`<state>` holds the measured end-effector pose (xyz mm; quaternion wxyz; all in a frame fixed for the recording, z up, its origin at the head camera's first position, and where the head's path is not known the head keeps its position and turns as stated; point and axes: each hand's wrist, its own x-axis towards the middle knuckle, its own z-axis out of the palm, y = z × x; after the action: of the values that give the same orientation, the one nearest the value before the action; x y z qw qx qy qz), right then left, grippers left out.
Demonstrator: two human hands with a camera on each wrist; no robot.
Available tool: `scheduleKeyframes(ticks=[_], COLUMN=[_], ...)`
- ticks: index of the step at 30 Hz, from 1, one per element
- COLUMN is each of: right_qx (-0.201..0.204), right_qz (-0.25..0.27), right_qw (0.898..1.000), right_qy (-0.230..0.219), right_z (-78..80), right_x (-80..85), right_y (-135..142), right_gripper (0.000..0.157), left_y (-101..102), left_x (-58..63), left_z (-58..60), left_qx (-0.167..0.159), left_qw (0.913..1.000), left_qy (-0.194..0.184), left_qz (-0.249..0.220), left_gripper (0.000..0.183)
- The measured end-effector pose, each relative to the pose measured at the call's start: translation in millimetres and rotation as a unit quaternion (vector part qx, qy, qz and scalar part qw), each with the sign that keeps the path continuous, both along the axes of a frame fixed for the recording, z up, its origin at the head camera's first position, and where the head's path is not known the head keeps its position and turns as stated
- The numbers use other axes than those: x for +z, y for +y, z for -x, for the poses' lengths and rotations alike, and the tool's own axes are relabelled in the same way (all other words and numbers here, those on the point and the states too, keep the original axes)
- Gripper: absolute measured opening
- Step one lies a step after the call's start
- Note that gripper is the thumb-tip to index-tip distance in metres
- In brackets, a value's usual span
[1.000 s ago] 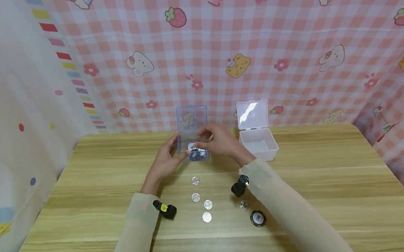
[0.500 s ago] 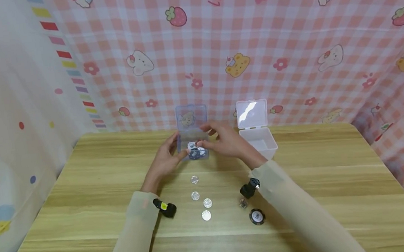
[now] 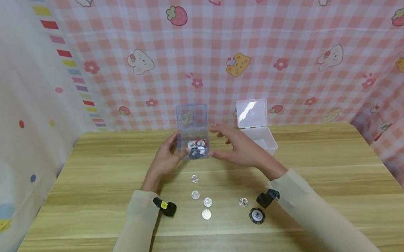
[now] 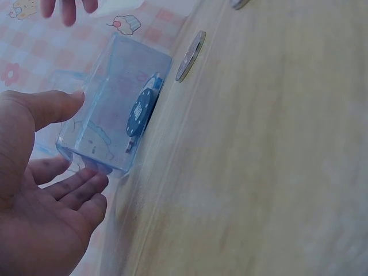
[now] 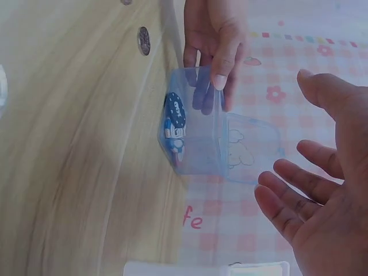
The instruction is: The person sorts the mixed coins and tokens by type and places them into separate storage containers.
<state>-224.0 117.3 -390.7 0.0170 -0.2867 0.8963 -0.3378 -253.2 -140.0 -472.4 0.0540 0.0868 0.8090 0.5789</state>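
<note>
A clear blue hinged box (image 5: 201,146) stands at the back of the table with its lid (image 3: 191,114) raised. Poker chips lie on its floor, among them a dark one (image 5: 175,110) and a red one (image 3: 200,143). My left hand (image 3: 165,159) holds the box at its left side, thumb at the front rim and fingers along the side wall. To the right of the box hovers my right hand (image 3: 240,146), fingers spread and nothing in them; the right wrist view shows it apart from the box.
A white box (image 3: 269,140) with a raised lid stands to the right, partly behind my right hand. Several silvery coins (image 3: 206,214) lie on the wooden table (image 3: 101,186) in front. A black poker chip (image 3: 257,215) lies near my right sleeve. A checked cloth (image 3: 207,35) hangs behind.
My right hand has drawn back to the right from over the blue box. The red chip inside now shows fully. My left hand has stayed in place.
</note>
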Motion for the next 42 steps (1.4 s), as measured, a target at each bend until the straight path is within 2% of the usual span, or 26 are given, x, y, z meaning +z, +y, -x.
scheduleKeyframes(ticks=[18, 28, 38, 41, 42], right_qx=[0.02, 0.044, 0.066, 0.065, 0.064], right_qz=[-0.06, -0.067, -0.059, -0.062, -0.061], right_qw=[0.998, 0.997, 0.996, 0.996, 0.996], right_qy=[0.003, 0.015, 0.006, -0.004, -0.005], right_z=[-49.3, -64.2, -75.0, -77.6, -78.7], right_x=[0.6, -11.0, -25.4, -30.6, -32.4], right_y=[35.2, 57.4, 75.4, 82.6, 85.3], right_gripper=[0.074, 0.081, 0.079, 0.079, 0.079], left_y=[0.7, 1.3, 1.2, 1.3, 2.2], left_x=[0.1, -0.4, -1.7, -0.7, 4.2], left_z=[-0.4, -0.3, 0.8, 0.3, -2.2], left_qx=[0.001, 0.003, -0.006, -0.007, -0.009], left_qw=[1.0, 0.9999, 0.9999, 1.0, 0.9999], left_qy=[-0.009, -0.012, -0.011, -0.005, -0.007], left_qz=[-0.002, -0.002, -0.009, -0.004, -0.004], left_gripper=[0.078, 0.077, 0.076, 0.076, 0.076])
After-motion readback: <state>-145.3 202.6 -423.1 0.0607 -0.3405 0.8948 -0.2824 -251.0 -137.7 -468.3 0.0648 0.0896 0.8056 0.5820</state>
